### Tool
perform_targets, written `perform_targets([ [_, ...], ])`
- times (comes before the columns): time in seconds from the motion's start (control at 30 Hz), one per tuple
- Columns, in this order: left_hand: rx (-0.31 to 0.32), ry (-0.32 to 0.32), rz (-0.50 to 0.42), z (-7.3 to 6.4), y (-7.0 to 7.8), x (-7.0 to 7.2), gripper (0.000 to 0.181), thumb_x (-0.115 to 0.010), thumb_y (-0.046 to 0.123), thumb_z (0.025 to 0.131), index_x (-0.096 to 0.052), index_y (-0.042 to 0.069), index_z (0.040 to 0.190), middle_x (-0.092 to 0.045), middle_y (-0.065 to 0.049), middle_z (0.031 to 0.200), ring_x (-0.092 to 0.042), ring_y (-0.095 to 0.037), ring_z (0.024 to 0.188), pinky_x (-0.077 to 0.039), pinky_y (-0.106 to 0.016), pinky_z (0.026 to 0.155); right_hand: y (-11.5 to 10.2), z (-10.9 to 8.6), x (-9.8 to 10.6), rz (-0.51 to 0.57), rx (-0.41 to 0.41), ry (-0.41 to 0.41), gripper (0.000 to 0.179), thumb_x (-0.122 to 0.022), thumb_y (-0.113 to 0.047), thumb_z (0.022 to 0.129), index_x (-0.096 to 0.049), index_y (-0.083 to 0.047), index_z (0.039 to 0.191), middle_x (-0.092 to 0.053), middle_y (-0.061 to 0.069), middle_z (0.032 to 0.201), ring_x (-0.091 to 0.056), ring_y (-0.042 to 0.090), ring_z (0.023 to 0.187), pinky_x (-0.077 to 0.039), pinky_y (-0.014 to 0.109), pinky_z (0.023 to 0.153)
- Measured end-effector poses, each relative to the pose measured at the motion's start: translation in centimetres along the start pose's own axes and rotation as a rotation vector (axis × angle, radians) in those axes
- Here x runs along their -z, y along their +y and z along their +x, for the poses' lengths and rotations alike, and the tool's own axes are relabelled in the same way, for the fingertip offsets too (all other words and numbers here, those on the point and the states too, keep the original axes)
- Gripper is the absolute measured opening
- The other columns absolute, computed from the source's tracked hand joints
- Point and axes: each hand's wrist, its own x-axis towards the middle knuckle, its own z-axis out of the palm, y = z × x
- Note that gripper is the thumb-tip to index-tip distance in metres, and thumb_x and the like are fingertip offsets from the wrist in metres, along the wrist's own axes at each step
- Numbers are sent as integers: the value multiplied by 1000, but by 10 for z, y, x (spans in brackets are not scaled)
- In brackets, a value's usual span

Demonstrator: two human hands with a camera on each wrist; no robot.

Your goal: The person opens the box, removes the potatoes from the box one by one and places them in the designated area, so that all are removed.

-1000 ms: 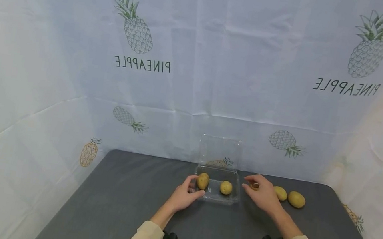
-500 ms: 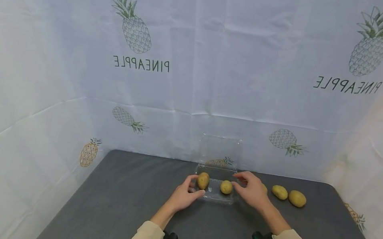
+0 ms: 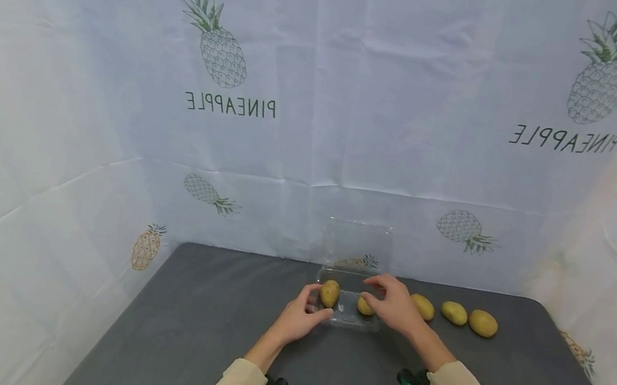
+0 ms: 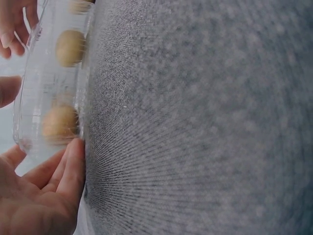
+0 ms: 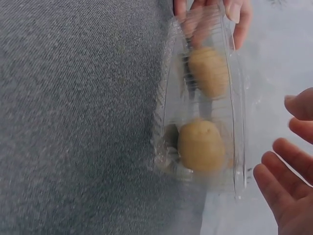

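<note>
A clear plastic clamshell container [image 3: 348,306] stands at the table's back edge, its lid [image 3: 358,238] raised behind it. Inside lie two potatoes: one on the left [image 3: 329,293], one on the right [image 5: 201,145]. My left hand [image 3: 297,316] holds the container's left end; in the left wrist view its fingertips [image 4: 74,152] touch the wall beside the nearer potato. Over the container's right side hovers my right hand [image 3: 395,307], partly covering the right potato in the head view. The right wrist view shows its fingers relaxed, apart from the container and with nothing between them.
Three more potatoes lie in a row on the dark grey table to the right: a near one [image 3: 423,306], a middle one [image 3: 454,312] and an outer one [image 3: 483,323]. A pale pineapple-print curtain [image 3: 322,90] hangs behind and at both sides.
My right hand has moved left from beside the potato row to above the container's right side, uncovering the row's nearest potato. My left hand has stayed at the container.
</note>
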Motion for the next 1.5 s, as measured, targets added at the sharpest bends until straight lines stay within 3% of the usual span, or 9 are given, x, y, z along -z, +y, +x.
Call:
perform_targets([
  [0.33,12,-1,6,0,0,1,63,-71,37,96,-44,17,149,-63,-9,123,-57,-15,93,-46,-39,73,-7,16,-16,-22,-4,-26,26,-73,-18,95,-71,-8,120,-65,10,119,-63,33,112,-51,50,92],
  [0.57,-5,-11,-13,-1,-1,1,63,-70,37,97,-44,16,150,-64,-10,122,-58,-14,90,-46,-37,71,-10,26,-26,-19,-2,-66,30,-72,-15,96,-69,-3,123,-64,18,120,-62,38,108,-50,53,88],
  [0.87,-25,-21,-27,-2,-2,1,63,-69,36,98,-42,13,150,-64,-13,121,-57,-16,88,-45,-37,70,-13,36,-41,-32,-12,-119,33,-73,-14,95,-68,-1,125,-63,16,121,-60,39,113,-50,53,91],
  [1.17,-19,-18,-29,-1,-3,1,63,-70,38,96,-43,15,149,-64,-10,120,-58,-15,90,-46,-36,70,-10,45,-52,-56,-67,-157,38,-76,-18,92,-68,-4,126,-64,14,119,-62,32,106,-50,51,87],
  [1.5,-9,-14,-26,-1,0,1,61,-69,36,97,-44,17,149,-64,-9,120,-57,-14,88,-45,-36,70,-3,50,-65,-73,-100,-194,37,-79,-18,90,-69,-7,124,-65,7,119,-63,28,110,-51,49,91],
])
